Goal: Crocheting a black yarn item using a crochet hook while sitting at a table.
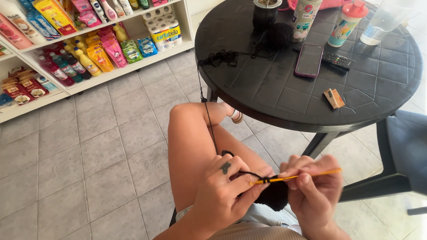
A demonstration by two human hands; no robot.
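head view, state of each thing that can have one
left hand: pinching black yarn, strand taut
right hand: gripping orange crochet hook
crochet hook: loops of yarn on it
phone: screen dark, flat on round black table
red-capped bottle: upright, capped

Bright daylight from upper right; desk (284, 95) top shows soft sheen. Right hand (313, 193) slightly motion-blurred. Soft shadow under desk. Wide-angle bending at the edges.
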